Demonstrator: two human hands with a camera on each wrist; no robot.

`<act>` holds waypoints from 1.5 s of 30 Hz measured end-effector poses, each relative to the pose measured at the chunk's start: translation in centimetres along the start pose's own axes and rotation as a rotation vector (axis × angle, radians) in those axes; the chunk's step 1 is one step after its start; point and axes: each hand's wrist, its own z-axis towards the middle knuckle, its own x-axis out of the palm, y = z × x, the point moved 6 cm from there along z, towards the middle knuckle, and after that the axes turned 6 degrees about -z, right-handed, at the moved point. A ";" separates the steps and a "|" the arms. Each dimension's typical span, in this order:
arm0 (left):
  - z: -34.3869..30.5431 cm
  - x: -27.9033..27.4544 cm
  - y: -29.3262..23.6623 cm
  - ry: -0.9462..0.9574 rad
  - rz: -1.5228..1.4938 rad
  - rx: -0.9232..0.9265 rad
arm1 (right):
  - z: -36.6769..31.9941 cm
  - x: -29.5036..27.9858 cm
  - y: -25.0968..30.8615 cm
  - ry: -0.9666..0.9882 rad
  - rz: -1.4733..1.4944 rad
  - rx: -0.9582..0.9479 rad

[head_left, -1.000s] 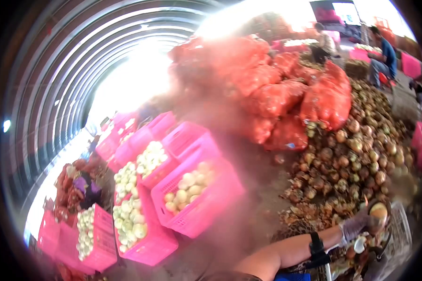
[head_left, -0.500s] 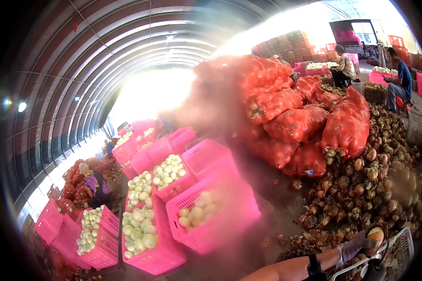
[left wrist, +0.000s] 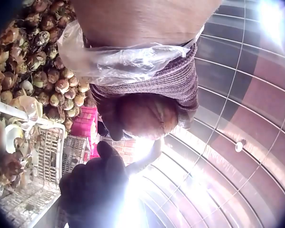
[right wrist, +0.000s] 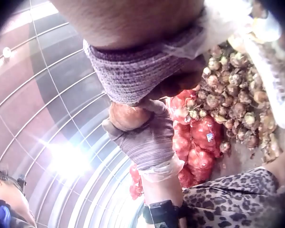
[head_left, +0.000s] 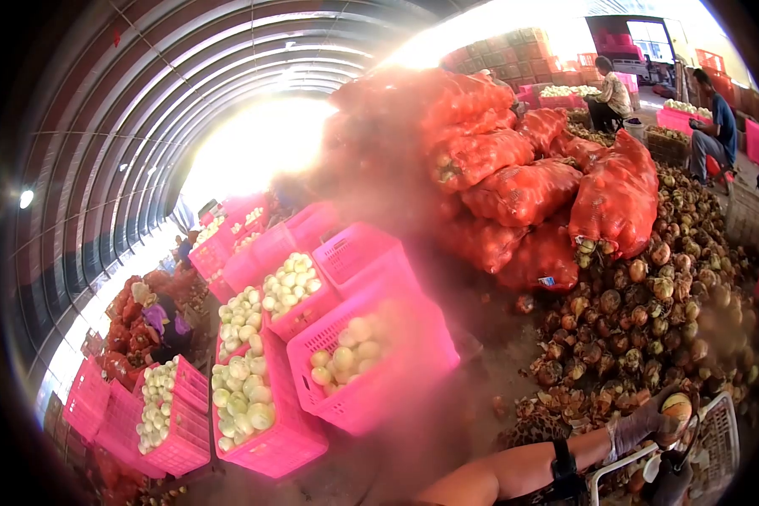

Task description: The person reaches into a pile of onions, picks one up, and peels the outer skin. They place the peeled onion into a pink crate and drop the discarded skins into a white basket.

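Left hand [head_left: 645,423] grasps onion [head_left: 676,408]; right hand [head_left: 670,482] just beside, grip can't tell. White crate [head_left: 724,438] near hands; onion heap [head_left: 649,316], red sacks [head_left: 523,192] beyond.

Onion [right wrist: 128,117] in gloved left grip [right wrist: 145,137], near right grip [right wrist: 133,73]; red sacks [right wrist: 199,154] beyond.

Produce packing shed, long tunnel type, onion work. Arched ribbed roof [head_left: 84,169] curving overhead, strong light flooding far end [head_left: 257,143]. Pink plastic crates [head_left: 270,447] in rows on floor [head_left: 489,354], several filled with pale peeled onions [head_left: 243,405]. Bulging red net sacks [head_left: 523,192] piled high, big heap of unpeeled onions [head_left: 649,312] spread beside them. Loose skins [head_left: 599,392] scattered. Seated people [head_left: 715,131] among crates farther back.
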 end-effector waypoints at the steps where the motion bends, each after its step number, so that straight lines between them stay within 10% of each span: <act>1: -0.4 0.7 -0.6 0.022 -0.017 -0.013 | -0.9 0.0 2.0 -0.019 0.007 -0.044; 2: -0.5 1.1 -1.1 0.015 0.004 -0.014 | -1.4 -0.1 3.1 -0.038 0.014 -0.088; 3: -0.6 1.4 -1.3 0.009 0.024 -0.016 | -2.1 0.0 5.6 -0.063 -0.416 -0.591; 6: -0.4 0.9 -0.7 -0.022 0.043 0.008 | -1.8 -0.5 3.8 -0.028 -0.012 -0.082; 24: -2.1 3.1 -2.2 -0.066 -0.137 -0.004 | 2.4 0.1 -4.3 -0.195 0.157 -0.165; 29: -6.1 5.4 -6.8 -0.064 -0.154 -0.112 | -1.7 -1.7 5.7 0.057 -0.036 -0.188; 33: -4.1 8.0 -6.6 -0.030 -0.195 -0.147 | -0.9 -1.0 2.0 0.087 0.126 -0.288; 37: -3.1 9.5 -5.6 -0.015 -0.689 -0.199 | -1.8 -2.0 4.3 0.078 -0.008 -0.468; 40: -2.6 9.3 -2.9 -0.230 -1.673 -0.296 | -1.6 -1.1 2.7 0.085 -0.299 -0.598; 42: -2.3 9.0 -2.0 -0.238 -1.451 -0.282 | -1.7 -1.4 2.2 0.034 -0.242 -0.682; 44: -1.9 8.9 -2.7 -0.055 -0.364 -0.180 | -1.6 -2.0 2.3 -0.014 -0.178 -0.640; 45: -1.8 9.1 -2.5 -0.049 -0.421 -0.191 | -1.6 -2.3 2.1 -0.054 -0.180 -0.639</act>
